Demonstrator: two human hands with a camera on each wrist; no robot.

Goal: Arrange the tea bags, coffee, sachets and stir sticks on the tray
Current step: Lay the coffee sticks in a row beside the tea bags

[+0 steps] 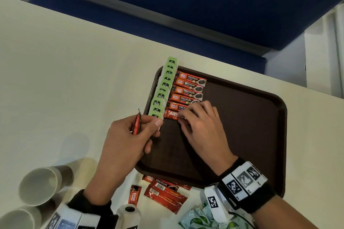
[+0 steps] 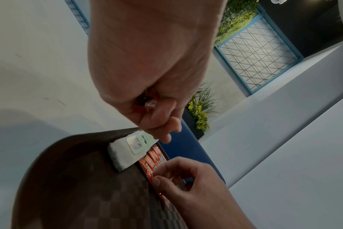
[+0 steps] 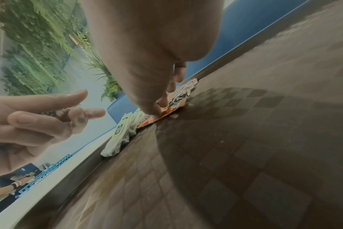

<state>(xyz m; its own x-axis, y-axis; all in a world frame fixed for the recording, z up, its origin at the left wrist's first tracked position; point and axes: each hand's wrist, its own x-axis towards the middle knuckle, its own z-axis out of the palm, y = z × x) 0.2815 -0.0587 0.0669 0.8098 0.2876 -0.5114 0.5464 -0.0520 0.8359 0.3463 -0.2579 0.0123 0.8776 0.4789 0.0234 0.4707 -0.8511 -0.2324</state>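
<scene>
tray [image 1: 260, 154] 1 | Great Taste sachets [image 1: 188, 92] on tray 5 | paper cups [image 1: 40, 186] 2

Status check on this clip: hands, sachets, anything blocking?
Left hand grips red sachet beside tray. Right hand pinches Nescafe sachet down at end of coffee row. Nothing blocking the slot.

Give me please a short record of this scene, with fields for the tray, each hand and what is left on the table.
Tray: brown tray on the white table
Left column: green tea bags along the tray's left edge
Next column: Great Taste coffee sachets, side by side
Right hand: fingertips pinch the Nescafe sachet at the column's near end
Left hand: grips a red sachet
Off tray: loose red sachets, pale green sachets, paper cups
</scene>
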